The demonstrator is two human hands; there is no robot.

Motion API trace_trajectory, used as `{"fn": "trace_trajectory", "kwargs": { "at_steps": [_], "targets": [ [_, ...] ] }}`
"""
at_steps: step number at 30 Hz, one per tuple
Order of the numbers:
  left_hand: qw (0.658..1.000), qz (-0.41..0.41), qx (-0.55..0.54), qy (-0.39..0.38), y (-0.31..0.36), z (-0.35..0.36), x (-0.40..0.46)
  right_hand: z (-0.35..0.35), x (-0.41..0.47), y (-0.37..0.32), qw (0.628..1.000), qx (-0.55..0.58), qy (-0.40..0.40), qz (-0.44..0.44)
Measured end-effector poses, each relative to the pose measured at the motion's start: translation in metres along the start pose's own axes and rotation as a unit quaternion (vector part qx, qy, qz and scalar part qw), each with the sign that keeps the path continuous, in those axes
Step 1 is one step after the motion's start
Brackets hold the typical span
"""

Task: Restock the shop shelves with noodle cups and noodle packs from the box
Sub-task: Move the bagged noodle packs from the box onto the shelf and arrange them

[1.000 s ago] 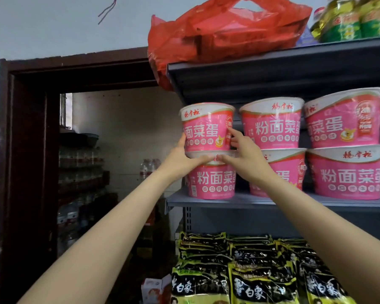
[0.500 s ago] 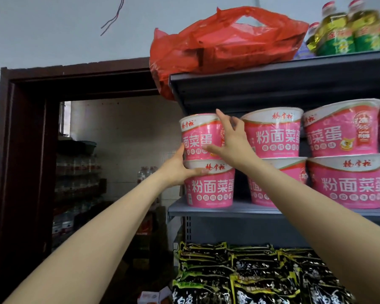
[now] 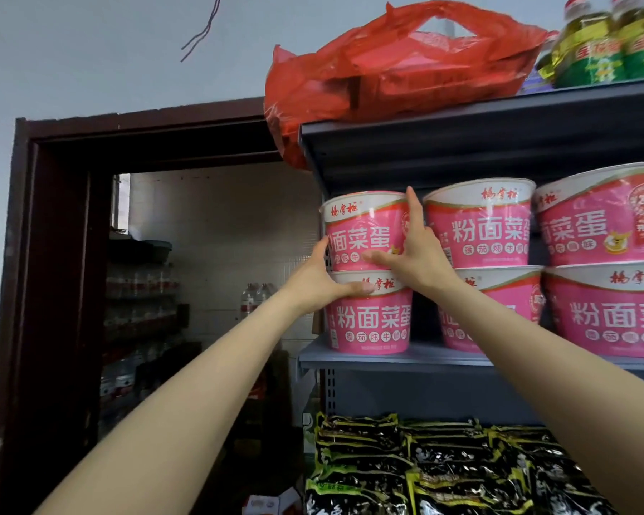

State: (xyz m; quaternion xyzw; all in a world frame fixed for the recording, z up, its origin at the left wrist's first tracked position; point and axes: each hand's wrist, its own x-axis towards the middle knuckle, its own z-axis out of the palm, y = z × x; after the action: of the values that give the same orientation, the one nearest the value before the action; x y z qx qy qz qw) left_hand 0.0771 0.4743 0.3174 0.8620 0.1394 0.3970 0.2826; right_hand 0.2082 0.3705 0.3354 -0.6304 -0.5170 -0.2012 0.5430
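1. Top noodle cup (image 3: 365, 232) stacked on lower cup (image 3: 370, 317), at left end of grey shelf (image 3: 387, 360).
2. Left hand (image 3: 315, 282) cupping its base; right hand (image 3: 411, 250) flat against its side, fingers straight, grip not clenched.
3. Right of this cup: more stacks filled. Below: noodle packs (image 3: 443, 466) laid out. Box unseen; remainder unknown.

I see a grey shelf (image 3: 406, 360) carrying pink noodle cups (image 3: 370, 321) stacked two high, top shelf (image 3: 461, 143) bearing a red bag (image 3: 387, 68) and oil bottles (image 3: 603, 50)
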Motion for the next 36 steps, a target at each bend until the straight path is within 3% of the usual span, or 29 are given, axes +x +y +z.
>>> {"fn": "trace_trajectory", "kwargs": {
  "at_steps": [8,17,24,29,32,36],
  "targets": [
    [0.998,0.010,-0.038,-0.055,-0.004,-0.013,-0.005,-0.006,-0.006,-0.004,0.999,0.032,-0.020,-0.007],
    [0.990,-0.040,-0.126,-0.040,-0.015,-0.006,-0.007,0.022,-0.001,-0.010,0.997,-0.058,0.016,0.042],
    [0.985,-0.067,-0.146,-0.064,-0.017,-0.012,-0.010,-0.002,-0.001,-0.003,0.997,0.054,-0.048,0.032],
    [0.995,-0.059,-0.084,0.017,-0.010,-0.009,-0.015,-0.004,-0.006,-0.003,0.991,0.069,-0.107,0.028],
    [0.994,-0.059,-0.081,0.047,-0.010,-0.005,-0.017,-0.001,-0.012,0.002,0.995,0.059,-0.073,0.015],
    [0.996,0.004,0.039,0.085,-0.007,-0.005,-0.020,0.009,-0.019,0.004,0.995,0.083,-0.034,0.035]
  ]
}}
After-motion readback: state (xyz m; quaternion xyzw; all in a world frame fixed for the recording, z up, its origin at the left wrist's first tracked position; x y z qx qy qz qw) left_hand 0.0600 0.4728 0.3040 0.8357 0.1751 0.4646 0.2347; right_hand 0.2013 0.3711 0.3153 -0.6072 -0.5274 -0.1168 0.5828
